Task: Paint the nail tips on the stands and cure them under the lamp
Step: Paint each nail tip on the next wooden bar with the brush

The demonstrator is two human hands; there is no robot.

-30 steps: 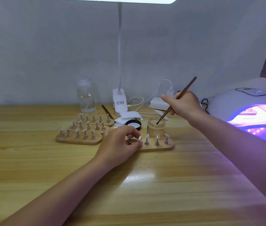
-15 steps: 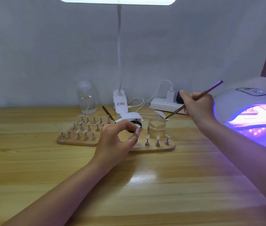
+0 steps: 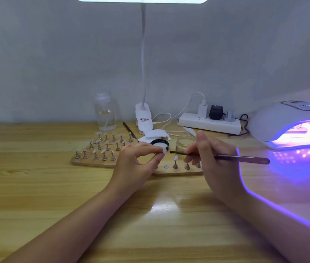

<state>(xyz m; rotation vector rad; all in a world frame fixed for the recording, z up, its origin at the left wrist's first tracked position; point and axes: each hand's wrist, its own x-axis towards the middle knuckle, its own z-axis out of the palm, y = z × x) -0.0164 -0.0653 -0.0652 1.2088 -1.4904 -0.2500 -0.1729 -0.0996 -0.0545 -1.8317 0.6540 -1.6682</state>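
The left hand (image 3: pixel 137 164) pinches a small white nail tip (image 3: pixel 163 150) above the near wooden stand board (image 3: pixel 177 170). The right hand (image 3: pixel 213 158) grips a thin purple-handled brush (image 3: pixel 226 157), now level with its bristles just right of the tip; half a second ago it was raised by the white power strip (image 3: pixel 210 123). Bare wooden table (image 3: pixel 55 196) lies near; the glowing white curing lamp (image 3: pixel 290 124) borders the right.

1. Home nail-art desk: wooden table (image 3: pixel 36 196) against a plain grey wall (image 3: pixel 55 54).
2. Lit nail curing lamp (image 3: pixel 283 120), wooden stands (image 3: pixel 93 162) with nail tips, brush (image 3: pixel 226 157).
3. Clip-on desk lamp (image 3: pixel 143 118), power strip (image 3: pixel 209 123) with chargers.
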